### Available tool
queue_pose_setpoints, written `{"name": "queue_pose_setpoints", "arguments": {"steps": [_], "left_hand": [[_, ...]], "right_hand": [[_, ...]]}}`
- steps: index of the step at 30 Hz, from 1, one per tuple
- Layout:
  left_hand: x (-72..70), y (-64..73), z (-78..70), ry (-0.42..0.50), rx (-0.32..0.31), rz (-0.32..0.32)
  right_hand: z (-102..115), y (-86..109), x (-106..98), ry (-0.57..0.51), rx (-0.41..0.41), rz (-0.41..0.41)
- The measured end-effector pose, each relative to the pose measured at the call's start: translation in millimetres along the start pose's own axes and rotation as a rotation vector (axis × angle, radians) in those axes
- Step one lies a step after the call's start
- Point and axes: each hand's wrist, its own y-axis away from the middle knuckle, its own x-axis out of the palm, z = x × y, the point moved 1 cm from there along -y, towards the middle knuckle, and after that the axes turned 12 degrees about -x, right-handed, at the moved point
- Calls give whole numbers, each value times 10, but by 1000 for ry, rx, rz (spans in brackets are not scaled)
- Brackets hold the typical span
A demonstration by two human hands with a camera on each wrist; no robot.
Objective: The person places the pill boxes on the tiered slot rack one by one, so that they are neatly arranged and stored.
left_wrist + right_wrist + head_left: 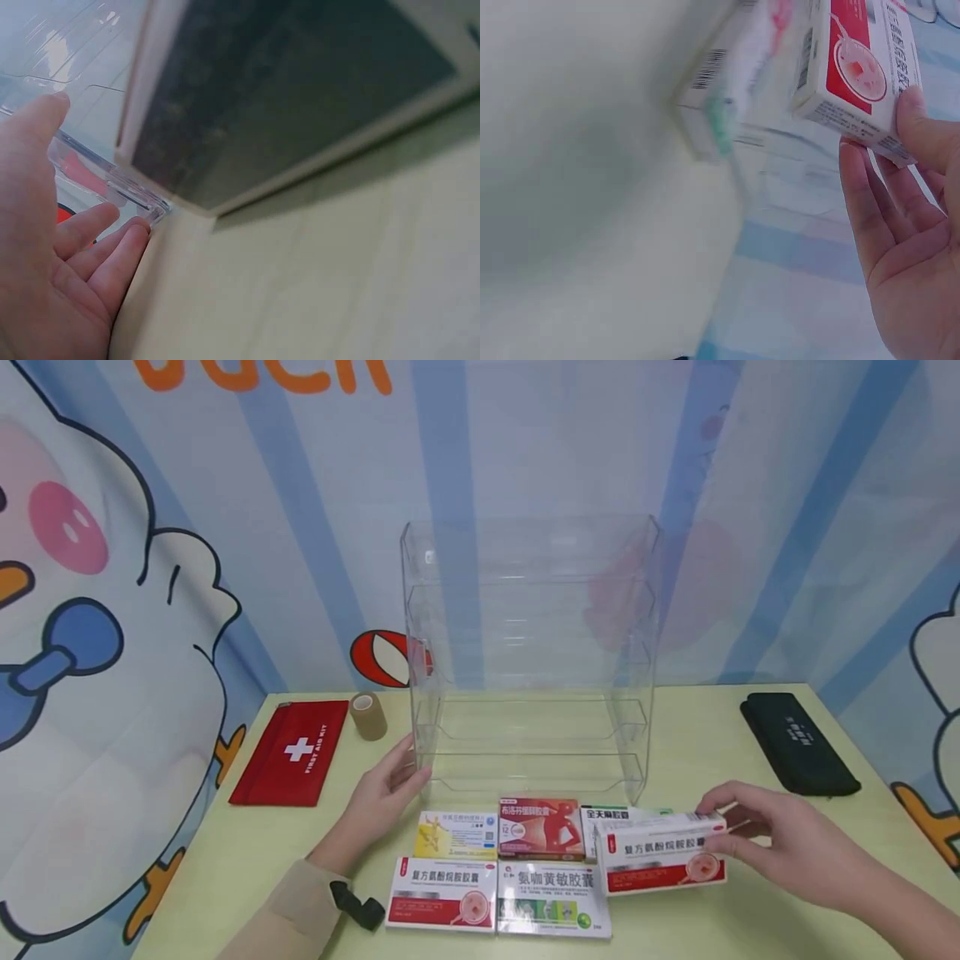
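This looked like a staged tabletop booth; whether in a home, shop or studio could not be told. A printed backdrop [517, 443] in blue and white stripes rose behind the far edge of the pale yellow table [697, 739], with a big cartoon bird [112, 768] at left and orange letters [232, 381] above. The clear tiered rack [528, 668], the medicine boxes [540, 829] on the near side and the red first aid pouch [291, 756] at left lent the table a pharmacy-counter look.
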Motion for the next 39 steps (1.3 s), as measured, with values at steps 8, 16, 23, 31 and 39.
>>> {"name": "queue_pose_setpoints", "arguments": {"steps": [8,16,23,31,39], "left_hand": [[-58,7,28,-19,-18,-11],[-36,-5,12,-20,-1,-6],[-35,5,-13,-24,-4,-11],[-33,24,-19,-35,8,-15],[-2,50,-45,-20,3,-8]], "right_hand": [[469,-578,-206,117,-291,-268],[770,-1203,-331,143,-378,-440],[984,-1665,-494,130,-422,-531],[1245,-2127,-698,31,-389,-669],[1451,-2467,-744,-12,-325,-742]]}}
